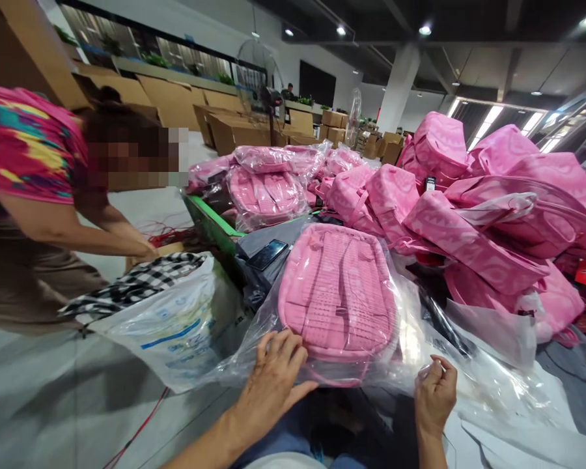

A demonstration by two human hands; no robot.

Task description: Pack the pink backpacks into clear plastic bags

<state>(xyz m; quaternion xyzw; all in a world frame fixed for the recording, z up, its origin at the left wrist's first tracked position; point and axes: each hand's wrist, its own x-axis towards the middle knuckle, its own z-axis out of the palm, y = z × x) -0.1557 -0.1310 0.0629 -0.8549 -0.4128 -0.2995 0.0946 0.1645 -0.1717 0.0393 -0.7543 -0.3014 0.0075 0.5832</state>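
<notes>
A: Big packing hall, cardboard boxes point(234, 127) along the back; a heap of pink bags point(473, 202) on the right.

B: The pink backpack point(339, 293) lies in front, inside its clear plastic bag point(254, 345); the left hand point(273, 378) rests flat on the bag's near edge, fingers spread; the right hand point(435, 389) pinches the film, fingers closed.

A: Risk?

B: That thin film could tear under a hard pull; the slick bag could also slip sideways.

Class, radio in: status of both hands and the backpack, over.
Left hand flat on bag. Right hand pinching bag's edge. Pink backpack inside. Co-worker bent at left.
</notes>
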